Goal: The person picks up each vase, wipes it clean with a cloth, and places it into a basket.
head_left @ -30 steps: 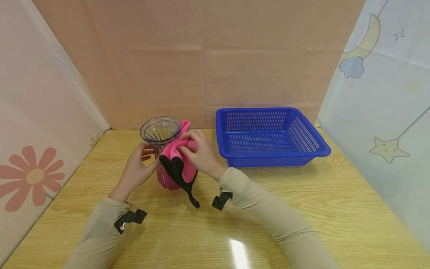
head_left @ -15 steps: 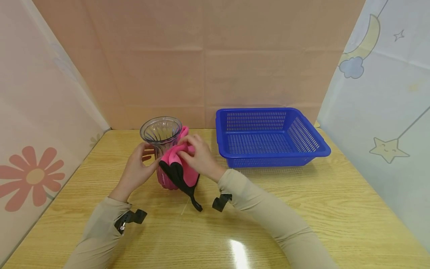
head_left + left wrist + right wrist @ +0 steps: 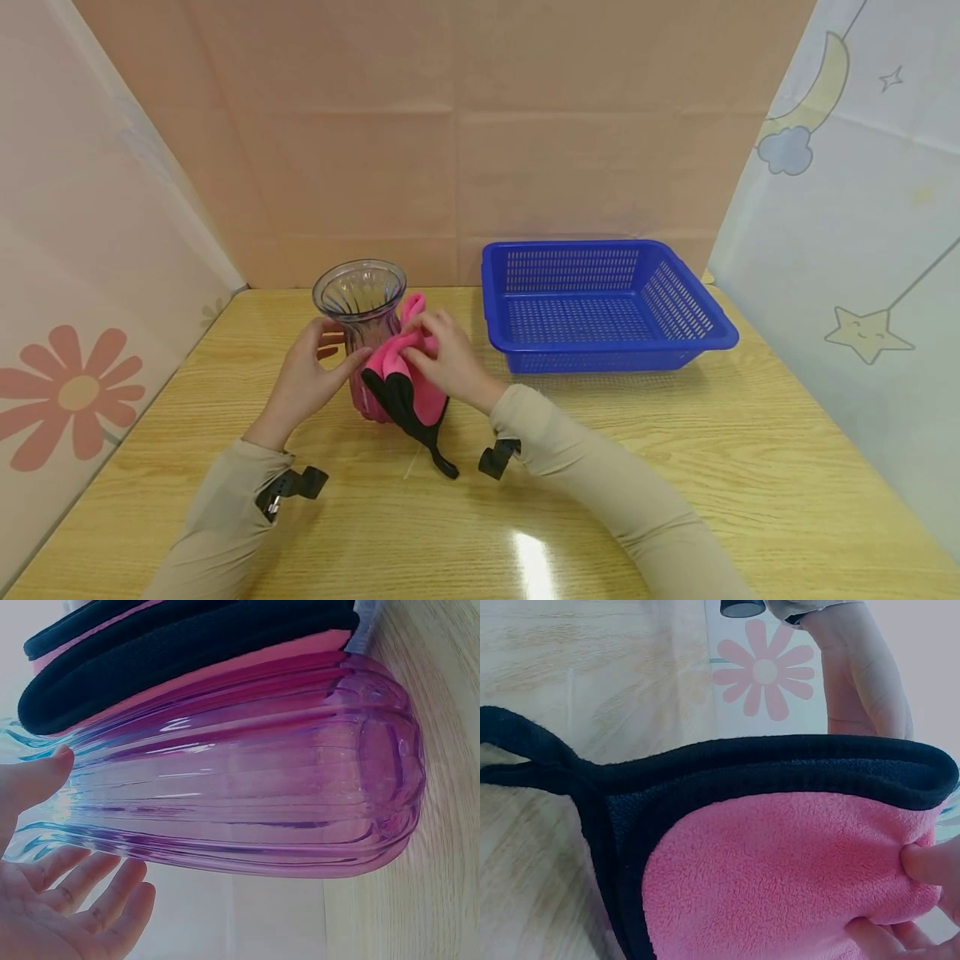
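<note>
A ribbed glass vase, purple-pink below and clearer at its flared rim, stands upright on the table. My left hand holds its neck, thumb on the near side and fingers around the far left side. The left wrist view shows the vase body lying sideways across the picture. With thumb and fingers my right hand pinches a folded pink plush cloth with black edging and a black hanging loop. The cloth lies against the vase's right side, loop hanging down. It hides part of the vase.
A blue plastic basket with slotted walls stands at the back right of the wooden table. Patterned sheets hang left and right, and a plain peach sheet closes the back. A thin pale strand or mark lies in front of the vase.
My right hand has moved the cloth down along the vase's right side and slightly to the right. The left hand and the vase have stayed in place.
</note>
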Motion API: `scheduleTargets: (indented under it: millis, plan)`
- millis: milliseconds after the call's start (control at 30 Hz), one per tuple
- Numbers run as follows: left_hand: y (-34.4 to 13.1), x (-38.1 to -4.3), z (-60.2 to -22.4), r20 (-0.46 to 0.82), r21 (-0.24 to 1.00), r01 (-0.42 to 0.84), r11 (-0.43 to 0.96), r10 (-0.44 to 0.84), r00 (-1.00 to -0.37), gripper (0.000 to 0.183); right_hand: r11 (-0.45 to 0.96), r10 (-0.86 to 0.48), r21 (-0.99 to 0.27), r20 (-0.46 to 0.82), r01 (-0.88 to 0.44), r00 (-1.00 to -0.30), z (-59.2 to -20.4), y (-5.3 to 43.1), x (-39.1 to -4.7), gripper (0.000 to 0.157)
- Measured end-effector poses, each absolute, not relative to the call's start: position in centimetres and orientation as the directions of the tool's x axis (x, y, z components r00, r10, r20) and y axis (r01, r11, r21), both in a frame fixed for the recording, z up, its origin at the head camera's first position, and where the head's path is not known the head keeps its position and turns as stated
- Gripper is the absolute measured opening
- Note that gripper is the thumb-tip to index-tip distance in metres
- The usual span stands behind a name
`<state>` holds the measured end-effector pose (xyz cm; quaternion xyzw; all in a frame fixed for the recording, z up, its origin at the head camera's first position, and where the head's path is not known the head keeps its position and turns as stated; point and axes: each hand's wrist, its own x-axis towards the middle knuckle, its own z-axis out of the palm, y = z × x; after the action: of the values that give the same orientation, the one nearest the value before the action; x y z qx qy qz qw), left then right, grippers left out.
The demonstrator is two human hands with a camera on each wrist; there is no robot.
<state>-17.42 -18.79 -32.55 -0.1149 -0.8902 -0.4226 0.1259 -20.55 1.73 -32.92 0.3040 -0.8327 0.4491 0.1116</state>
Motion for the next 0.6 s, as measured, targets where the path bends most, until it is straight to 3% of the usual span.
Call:
scheduleTargets:
  millis: [600]
  plan:
    - [-18.8,-17.5,-32.6,0.292,0.738,0.284,0.612,0.089,-0.952,0.057,0.401,-0.421,-0.69,0.446,-0.603,-0.79,-34.3,1.9,-20.8,0.017]
